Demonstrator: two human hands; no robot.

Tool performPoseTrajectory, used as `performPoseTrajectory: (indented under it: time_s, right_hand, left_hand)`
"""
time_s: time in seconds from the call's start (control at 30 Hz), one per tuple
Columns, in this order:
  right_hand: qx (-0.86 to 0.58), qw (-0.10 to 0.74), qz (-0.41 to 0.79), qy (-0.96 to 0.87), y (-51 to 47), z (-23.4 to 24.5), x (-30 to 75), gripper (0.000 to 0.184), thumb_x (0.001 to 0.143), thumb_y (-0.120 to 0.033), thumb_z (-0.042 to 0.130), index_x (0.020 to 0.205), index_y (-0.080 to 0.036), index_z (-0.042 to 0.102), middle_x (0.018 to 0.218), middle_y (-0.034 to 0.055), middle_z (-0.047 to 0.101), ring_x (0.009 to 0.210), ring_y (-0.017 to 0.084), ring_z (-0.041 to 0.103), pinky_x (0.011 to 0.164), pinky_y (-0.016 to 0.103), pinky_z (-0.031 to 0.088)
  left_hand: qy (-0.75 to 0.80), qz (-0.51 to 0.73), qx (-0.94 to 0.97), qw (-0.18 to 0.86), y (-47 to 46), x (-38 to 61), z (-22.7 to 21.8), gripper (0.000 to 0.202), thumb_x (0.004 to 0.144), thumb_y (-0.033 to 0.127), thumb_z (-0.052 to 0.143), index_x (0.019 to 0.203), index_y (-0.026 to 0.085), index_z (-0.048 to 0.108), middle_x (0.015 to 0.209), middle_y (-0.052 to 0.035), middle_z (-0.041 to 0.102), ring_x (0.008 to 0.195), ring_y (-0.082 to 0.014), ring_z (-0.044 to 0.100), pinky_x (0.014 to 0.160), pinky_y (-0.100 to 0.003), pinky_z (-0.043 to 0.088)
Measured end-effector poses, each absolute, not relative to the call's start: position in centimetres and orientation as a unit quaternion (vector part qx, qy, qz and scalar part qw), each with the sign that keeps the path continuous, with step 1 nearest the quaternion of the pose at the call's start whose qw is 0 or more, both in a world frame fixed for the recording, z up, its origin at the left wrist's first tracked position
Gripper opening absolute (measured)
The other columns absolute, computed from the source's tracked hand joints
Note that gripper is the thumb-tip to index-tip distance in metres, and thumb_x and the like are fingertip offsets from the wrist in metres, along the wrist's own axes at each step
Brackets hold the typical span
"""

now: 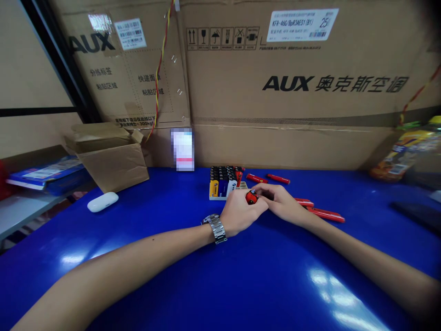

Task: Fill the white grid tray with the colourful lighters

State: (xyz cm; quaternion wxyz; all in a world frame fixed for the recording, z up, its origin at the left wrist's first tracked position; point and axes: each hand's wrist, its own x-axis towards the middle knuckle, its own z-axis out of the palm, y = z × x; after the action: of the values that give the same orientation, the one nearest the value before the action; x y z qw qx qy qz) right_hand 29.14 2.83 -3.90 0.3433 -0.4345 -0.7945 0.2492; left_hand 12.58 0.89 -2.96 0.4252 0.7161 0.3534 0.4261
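Observation:
My left hand [239, 211], with a metal watch [216, 228] on its wrist, is closed around a red lighter [252, 197]. The lighter's end points toward me. My right hand [278, 201] meets it from the right, its fingertips bent against the lighter; part of the contact is hidden. Just behind my left hand stands a white tray [217, 198] holding rows of upright lighters [223, 184] in yellow, blue, white and red with black tops. Several red lighters lie loose on the blue table, some behind my hands [257, 178], others by my right forearm [325, 214].
An open cardboard box [117, 161] and a white earbud case [102, 202] are at the left. A pixelated upright rectangle [183, 149] leans on the large AUX carton [310, 133] along the back. A drink bottle [396, 156] and a dark flat object [416, 217] are at the right.

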Motion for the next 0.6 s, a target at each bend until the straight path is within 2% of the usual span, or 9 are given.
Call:
performPoseTrajectory:
  time_s: [0.17,0.27,0.37,0.5,0.6]
  right_hand:
    - [-0.431,0.364,0.247,-0.788,2.6,-3.6,29.0,0.017,0.084,-0.029,0.05,0.086,-0.018,0.063,0.081,0.0043,0.067,0.074,0.019,0.06,0.07,0.033,0.048]
    - [-0.424,0.424,0.278,-0.751,2.3,-3.5,28.9,0.028,0.089,-0.037,0.044,0.081,-0.018,0.062,0.073,0.0039,0.065,0.069,0.018,0.06,0.066,0.032,0.048]
    - [-0.392,0.488,0.288,-0.725,1.8,-3.3,28.8,0.036,0.093,-0.041,0.037,0.084,-0.017,0.063,0.072,0.0042,0.063,0.065,0.016,0.059,0.061,0.03,0.048]
    - [-0.397,0.483,0.213,-0.751,0.7,-2.8,28.1,0.021,0.083,-0.038,0.057,0.082,-0.018,0.062,0.072,0.0018,0.06,0.065,0.015,0.056,0.06,0.028,0.047]
    - [-0.412,0.481,0.197,-0.749,0.1,-2.3,27.5,0.016,0.081,-0.036,0.062,0.08,-0.019,0.061,0.073,0.0013,0.061,0.066,0.015,0.056,0.06,0.028,0.047]
  left_hand:
    - [0.371,0.422,0.722,0.404,0.8,12.6,-3.0,0.027,0.069,0.025,0.059,0.056,0.019,0.037,0.053,0.0057,0.039,0.05,-0.0082,0.032,0.047,-0.024,0.026]
    - [0.365,0.41,0.732,0.404,0.9,12.6,-3.1,0.02,0.068,0.018,0.058,0.058,0.018,0.04,0.055,0.0052,0.043,0.051,-0.0084,0.035,0.048,-0.023,0.027]
    - [0.361,0.396,0.744,0.399,1.0,12.6,-3.2,0.016,0.068,0.015,0.057,0.06,0.018,0.043,0.056,0.0047,0.044,0.052,-0.0087,0.036,0.048,-0.023,0.027]
    - [0.364,0.396,0.753,0.379,0.9,12.6,-3.2,0.017,0.071,0.017,0.056,0.06,0.018,0.042,0.055,0.0044,0.043,0.051,-0.0088,0.036,0.047,-0.023,0.027]
    - [0.382,0.394,0.752,0.367,0.8,12.6,-3.1,0.015,0.072,0.02,0.057,0.066,0.018,0.045,0.058,0.0033,0.047,0.05,-0.009,0.04,0.048,-0.024,0.029]
